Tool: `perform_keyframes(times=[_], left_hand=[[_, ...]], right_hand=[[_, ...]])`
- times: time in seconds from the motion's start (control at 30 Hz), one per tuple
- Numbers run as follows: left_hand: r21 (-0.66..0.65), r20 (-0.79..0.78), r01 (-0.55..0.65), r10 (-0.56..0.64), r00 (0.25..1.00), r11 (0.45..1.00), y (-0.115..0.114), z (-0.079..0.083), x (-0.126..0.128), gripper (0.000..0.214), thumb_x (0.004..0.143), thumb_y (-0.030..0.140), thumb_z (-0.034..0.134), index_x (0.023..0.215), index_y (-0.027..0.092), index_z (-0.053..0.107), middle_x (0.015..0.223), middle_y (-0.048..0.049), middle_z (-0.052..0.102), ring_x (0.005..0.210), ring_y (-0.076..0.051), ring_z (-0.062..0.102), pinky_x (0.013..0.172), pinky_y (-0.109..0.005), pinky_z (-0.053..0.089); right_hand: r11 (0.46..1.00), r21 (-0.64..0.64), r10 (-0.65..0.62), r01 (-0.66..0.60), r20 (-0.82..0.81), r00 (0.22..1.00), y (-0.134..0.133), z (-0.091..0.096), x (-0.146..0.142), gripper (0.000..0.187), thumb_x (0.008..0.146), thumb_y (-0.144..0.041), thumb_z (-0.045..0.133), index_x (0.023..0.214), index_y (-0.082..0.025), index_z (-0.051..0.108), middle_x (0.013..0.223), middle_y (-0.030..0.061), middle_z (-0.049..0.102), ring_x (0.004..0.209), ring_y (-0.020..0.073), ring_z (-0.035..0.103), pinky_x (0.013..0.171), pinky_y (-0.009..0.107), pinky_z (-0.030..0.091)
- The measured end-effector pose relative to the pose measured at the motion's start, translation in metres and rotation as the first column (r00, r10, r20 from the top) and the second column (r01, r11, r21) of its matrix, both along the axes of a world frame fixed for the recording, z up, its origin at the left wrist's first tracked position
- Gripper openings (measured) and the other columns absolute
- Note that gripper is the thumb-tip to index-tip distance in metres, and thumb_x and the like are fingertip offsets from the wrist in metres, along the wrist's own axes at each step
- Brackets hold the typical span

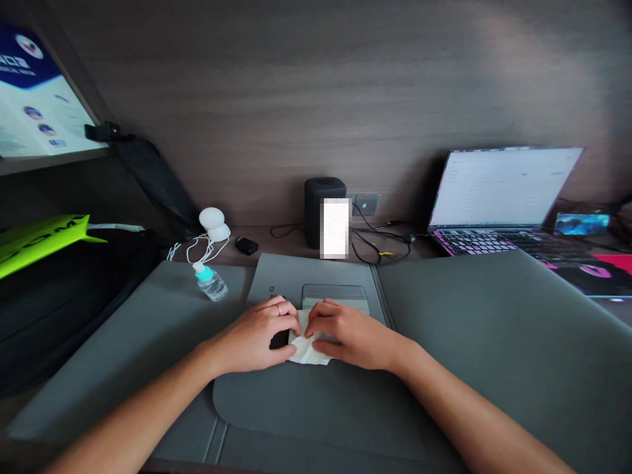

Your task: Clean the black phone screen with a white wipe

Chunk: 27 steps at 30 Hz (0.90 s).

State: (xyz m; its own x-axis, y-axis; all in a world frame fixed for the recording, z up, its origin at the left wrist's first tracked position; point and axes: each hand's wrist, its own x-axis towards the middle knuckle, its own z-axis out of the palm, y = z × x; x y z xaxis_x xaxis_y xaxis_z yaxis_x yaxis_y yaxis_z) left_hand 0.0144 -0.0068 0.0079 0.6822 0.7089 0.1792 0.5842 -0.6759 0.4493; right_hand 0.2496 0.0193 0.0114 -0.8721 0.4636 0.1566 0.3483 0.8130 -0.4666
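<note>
Both hands down at the middle of a grey mat [444,342], meeting over a white tissue [309,352]. Left hand [257,332] curled over a small black item [279,339], ringed finger forward, thumb and fingers nipping the tissue's left edge. Right hand [345,332] bent, fingers pressed together, pinching the tissue's upper right. Hard to tell whether wrapped round the black item or merely lying against it. Judged by the crumple: light, soft and limp, easily torn or dragged askew, so best taken at a corner or folded edge between thumb and forefinger, gently. Black item probably rigid and smooth, safer held by its sides. Further back: small bottle [211,282] at left, dark speaker [320,210] by the wall, open laptop [503,191] at right.
</note>
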Motion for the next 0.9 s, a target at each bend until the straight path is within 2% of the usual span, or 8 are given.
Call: perform_keyframes(times=[0.33,0.5,0.67,0.77,0.9], left_hand=[[0.046,-0.031,-0.032,0.033,0.999,0.998,0.0027,0.0002,-0.0015,0.019,0.079,0.012,0.056,0.094,0.023,0.061,0.099,-0.0031,0.061,0.097,-0.022,0.056,0.09,-0.038,0.045],[0.024,-0.031,-0.02,0.021,0.999,1.0,0.0002,0.0013,-0.0005,0.015,0.083,0.017,0.058,0.095,0.023,0.062,0.1,-0.0035,0.06,0.098,-0.022,0.056,0.09,-0.037,0.046],[-0.012,-0.02,0.032,-0.032,0.999,0.999,-0.0001,0.0022,0.0011,0.02,0.086,0.02,0.059,0.105,0.025,0.063,0.109,-0.0037,0.062,0.104,-0.022,0.056,0.092,-0.037,0.046],[-0.011,-0.024,-0.001,0.001,1.0,1.0,0.0014,0.002,0.0008,0.019,0.088,0.021,0.058,0.105,0.026,0.063,0.108,-0.0038,0.063,0.106,-0.023,0.056,0.094,-0.039,0.046],[-0.004,-0.035,-0.022,0.022,0.999,1.0,0.0024,0.0004,0.0003,0.019,0.087,0.022,0.061,0.106,0.024,0.06,0.109,-0.0038,0.062,0.106,-0.024,0.055,0.093,-0.039,0.046]], right_hand=[[0.994,0.113,0.007,-0.004,-0.021,1.0,-0.0011,-0.0004,-0.003,0.019,0.091,-0.015,0.057,0.107,-0.016,0.067,0.108,0.0103,0.061,0.1,0.0204,0.057,0.09,0.034,0.047],[0.996,0.083,0.034,-0.035,0.016,0.999,0.001,0.002,-0.0007,0.017,0.092,-0.011,0.053,0.101,-0.015,0.067,0.099,0.0087,0.062,0.093,0.0188,0.057,0.085,0.031,0.047],[0.996,0.083,-0.02,0.014,0.071,0.997,0.0025,0.0043,0.0044,0.014,0.089,-0.009,0.055,0.095,-0.014,0.066,0.094,0.0078,0.061,0.09,0.0186,0.057,0.079,0.03,0.046],[0.993,0.112,-0.037,0.031,0.047,0.998,0.0006,0.0029,0.002,0.016,0.091,-0.011,0.053,0.101,-0.014,0.066,0.1,0.0095,0.061,0.094,0.0194,0.056,0.083,0.031,0.047],[0.994,0.11,0.017,-0.018,0.007,1.0,-0.0022,0.0013,-0.0029,0.021,0.095,-0.014,0.051,0.11,-0.015,0.065,0.105,0.01,0.061,0.099,0.0195,0.056,0.088,0.033,0.047]])
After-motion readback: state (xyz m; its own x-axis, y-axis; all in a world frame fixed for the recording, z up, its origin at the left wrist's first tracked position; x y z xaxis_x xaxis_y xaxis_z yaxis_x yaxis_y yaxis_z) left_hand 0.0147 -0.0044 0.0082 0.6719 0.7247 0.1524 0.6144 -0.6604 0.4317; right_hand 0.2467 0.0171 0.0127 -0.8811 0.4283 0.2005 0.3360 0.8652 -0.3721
